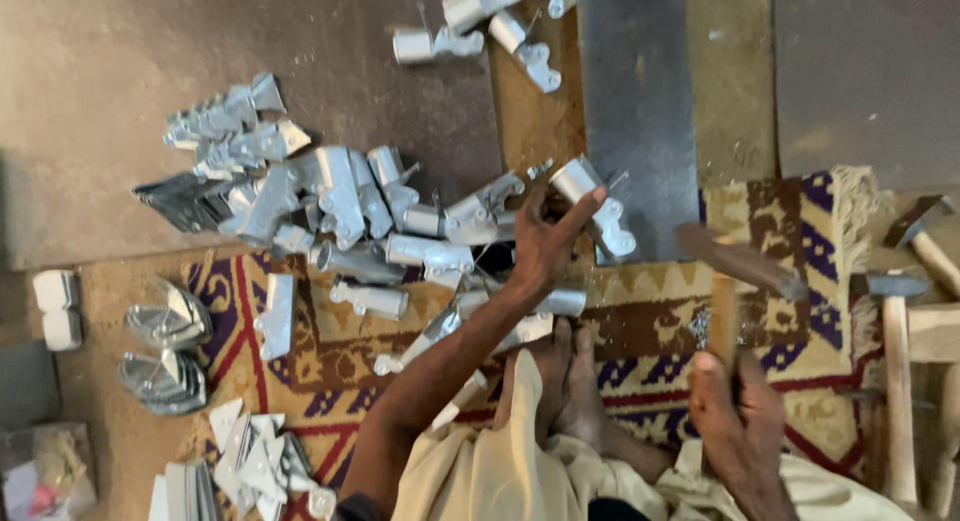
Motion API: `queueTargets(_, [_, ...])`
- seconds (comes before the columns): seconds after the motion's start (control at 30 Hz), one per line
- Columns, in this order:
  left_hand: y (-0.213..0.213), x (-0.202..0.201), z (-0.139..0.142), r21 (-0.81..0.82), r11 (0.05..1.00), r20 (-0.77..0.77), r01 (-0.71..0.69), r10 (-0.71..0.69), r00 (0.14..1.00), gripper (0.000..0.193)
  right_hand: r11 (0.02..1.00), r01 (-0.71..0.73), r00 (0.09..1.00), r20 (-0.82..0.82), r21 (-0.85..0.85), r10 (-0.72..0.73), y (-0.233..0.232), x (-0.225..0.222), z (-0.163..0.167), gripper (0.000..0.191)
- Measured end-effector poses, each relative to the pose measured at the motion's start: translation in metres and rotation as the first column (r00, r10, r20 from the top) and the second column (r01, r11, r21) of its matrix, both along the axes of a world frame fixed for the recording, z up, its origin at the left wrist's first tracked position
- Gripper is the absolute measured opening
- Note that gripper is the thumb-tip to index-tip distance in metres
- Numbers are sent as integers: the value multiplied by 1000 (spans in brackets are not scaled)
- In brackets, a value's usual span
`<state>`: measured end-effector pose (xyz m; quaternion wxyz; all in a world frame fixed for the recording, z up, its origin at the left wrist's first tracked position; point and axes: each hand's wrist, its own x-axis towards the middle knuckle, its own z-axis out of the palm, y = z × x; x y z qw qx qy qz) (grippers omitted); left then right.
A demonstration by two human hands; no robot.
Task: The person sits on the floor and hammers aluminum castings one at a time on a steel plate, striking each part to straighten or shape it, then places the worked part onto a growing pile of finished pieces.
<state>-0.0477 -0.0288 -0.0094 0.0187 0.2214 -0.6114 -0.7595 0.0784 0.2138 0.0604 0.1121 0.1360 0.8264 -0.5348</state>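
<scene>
My left hand [545, 243] is stretched forward and grips a shiny metal hinge part [590, 196], a short tube with a flat bracket, held above the edge of the patterned rug [640, 321]. My right hand [738, 411] is closed around the wooden handle of a hammer [740, 266]; its blurred head hangs just right of the held part. A heap of similar silver hinge parts [350, 221] lies to the left of my left hand. My bare feet [575, 381] rest on the rug between my arms.
More silver parts [480, 26] lie at the top. Stacks of flat metal plates [165, 351] and cut sheet pieces [250, 456] sit at the left. Two other hammers [905, 281] and wooden blocks lie at the right edge. A grey metal slab [635, 101] lies ahead.
</scene>
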Motion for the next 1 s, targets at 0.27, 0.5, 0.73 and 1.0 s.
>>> queueTargets(0.27, [-1,0,-1,43,999,57,10,-12,998,63,918,-329,941,155,223,300,18,-12,-44,41])
queueTargets(0.5, [-5,8,2,113,994,-71,15,-7,997,62,961,22,941,330,-274,72,7,-12,-77,49])
queueTargets(0.73, [-48,-1,9,411,909,-59,-67,100,993,64,959,31,911,403,-281,89,-5,-47,-102,53])
queueTargets(1.0, [-88,-23,10,313,941,29,-129,127,992,68,995,-96,933,346,-23,98,27,-40,-133,83])
